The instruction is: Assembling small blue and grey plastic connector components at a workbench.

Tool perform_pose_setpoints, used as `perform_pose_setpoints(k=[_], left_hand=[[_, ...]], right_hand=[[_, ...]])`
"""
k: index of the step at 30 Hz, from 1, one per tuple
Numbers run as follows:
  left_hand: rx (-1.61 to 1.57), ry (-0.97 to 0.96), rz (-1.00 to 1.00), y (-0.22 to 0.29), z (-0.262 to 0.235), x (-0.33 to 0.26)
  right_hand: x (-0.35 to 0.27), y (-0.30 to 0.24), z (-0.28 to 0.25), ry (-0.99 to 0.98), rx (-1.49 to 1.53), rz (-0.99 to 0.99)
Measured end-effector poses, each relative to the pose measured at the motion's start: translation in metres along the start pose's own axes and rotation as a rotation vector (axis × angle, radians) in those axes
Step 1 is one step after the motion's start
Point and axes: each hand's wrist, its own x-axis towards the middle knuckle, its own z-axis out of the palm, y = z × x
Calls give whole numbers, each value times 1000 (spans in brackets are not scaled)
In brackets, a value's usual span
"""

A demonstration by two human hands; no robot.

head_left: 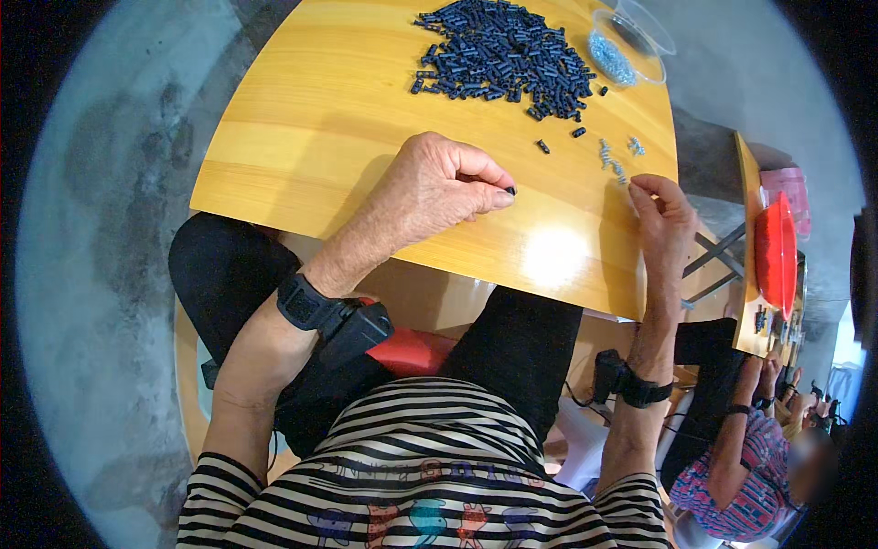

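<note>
My left hand (445, 188) is closed in a pinch over the table, with a small black plastic piece (511, 191) poking out between thumb and forefinger. My right hand (662, 206) also has its thumb and forefinger pinched, above the table's right side; whatever is between those fingertips is too small to make out. Just beyond it lie several small silvery pieces that look like screws (612, 162), with another little cluster (637, 146) beside them. Farther off is a big heap of short black plastic parts (508, 55). Two loose black parts (543, 146) (579, 132) rest between the heap and my hands.
A clear round tub (613, 59) of small silvery pieces stands at the table's far right, its lid tilted behind it. The wooden table's (302, 119) near edge runs above my lap. To the right, another person (736, 476) sits by a second table with a red basin (776, 256).
</note>
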Motion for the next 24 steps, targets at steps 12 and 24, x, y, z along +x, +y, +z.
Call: perform_pose_setpoints(k=[12,24], left_hand=[[-21,4,24,-2,1,0],[-17,-2,24,-3,0,1]], right_hand=[[12,-16,26,33,-385,-310],[0,-11,17,4,-241,-223]])
